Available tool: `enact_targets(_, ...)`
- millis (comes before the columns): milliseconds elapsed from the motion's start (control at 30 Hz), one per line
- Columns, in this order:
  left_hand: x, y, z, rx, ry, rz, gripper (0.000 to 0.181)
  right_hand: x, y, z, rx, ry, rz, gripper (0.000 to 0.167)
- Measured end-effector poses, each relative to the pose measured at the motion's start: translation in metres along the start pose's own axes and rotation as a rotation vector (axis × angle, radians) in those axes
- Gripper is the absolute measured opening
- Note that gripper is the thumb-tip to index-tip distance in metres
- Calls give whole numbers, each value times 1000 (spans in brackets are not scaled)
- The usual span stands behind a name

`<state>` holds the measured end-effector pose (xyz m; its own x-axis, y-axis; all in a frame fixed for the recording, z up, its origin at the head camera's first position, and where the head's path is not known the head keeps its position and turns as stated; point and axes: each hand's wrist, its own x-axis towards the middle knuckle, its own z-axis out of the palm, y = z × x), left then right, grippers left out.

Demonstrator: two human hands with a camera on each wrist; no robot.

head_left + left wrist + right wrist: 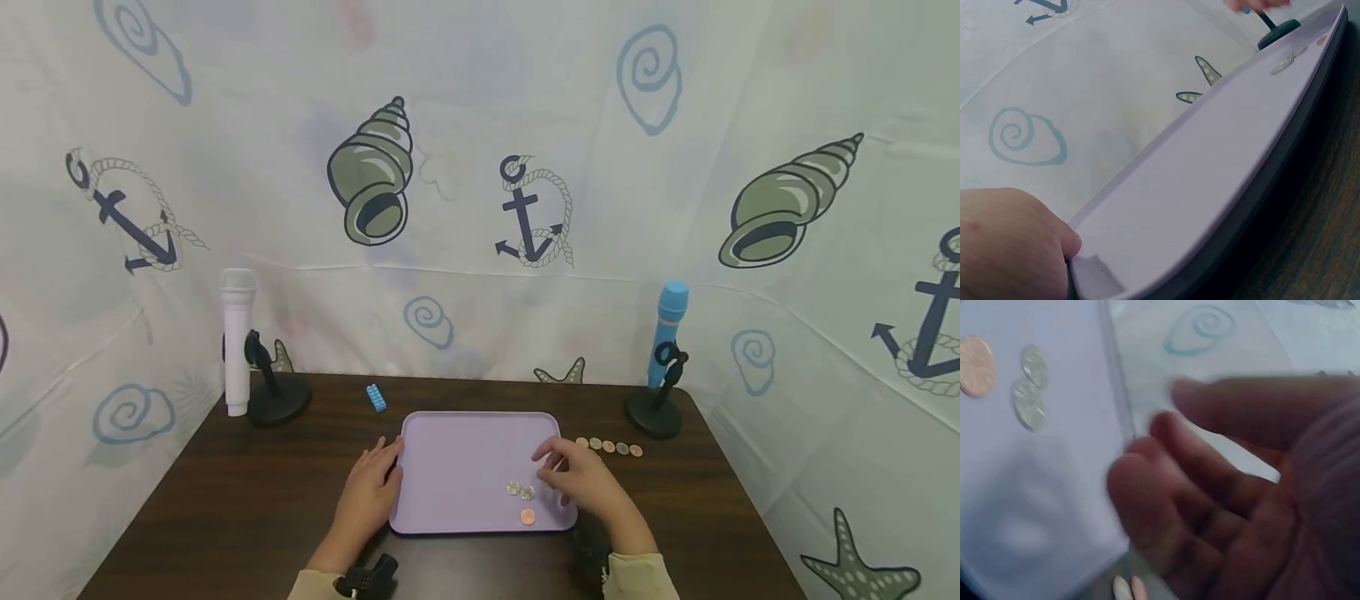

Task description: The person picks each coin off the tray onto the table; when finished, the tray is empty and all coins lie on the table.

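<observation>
Coins (527,493), two silver-coloured and one copper-coloured, lie on the near right part of the lilac tray (465,475); the right hand (583,482) hovers at the tray's right edge, fingers bent, thumb apart from them; the left hand (369,493) touches the left rim, fingers extended; right of it all, a coin row (608,447) lies on the dark wood-grain table (247,492); a blue toy brick (377,397) lies far left; a white microphone (237,350) stands farther left, a blue microphone (667,329) far right.

Even light fills the head view; close up, the right hand (1235,506) looks dim, perhaps motion-blurred.
</observation>
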<state>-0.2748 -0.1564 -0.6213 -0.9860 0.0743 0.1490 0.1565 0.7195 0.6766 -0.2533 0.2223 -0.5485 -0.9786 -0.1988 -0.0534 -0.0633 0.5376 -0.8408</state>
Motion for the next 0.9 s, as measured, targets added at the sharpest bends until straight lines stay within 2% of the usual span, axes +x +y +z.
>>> enact_targets(67,0,0,0,1,4,0,53,5,2,7,-22,-105,-32,22)
enact_targets(133,0,0,0,1,7,0,53,12,9,12,-22,-170,-30,24)
enact_targets(267,1,0,1,7,26,15,51,20,15,15,-7,-233,17,28)
enact_targets(400,-1,1,0,6,37,20,51,23,13,13,11,-285,51,29)
enact_targets(500,0,2,0,7,33,20,51,22,11,11,20,-299,64,29)
enact_targets(633,0,3,0,11,15,7,52,21,12,12,15,-276,69,28)
enact_targets(900,1,1,1,15,-1,-3,53,23,19,21,-48,-233,33,18)
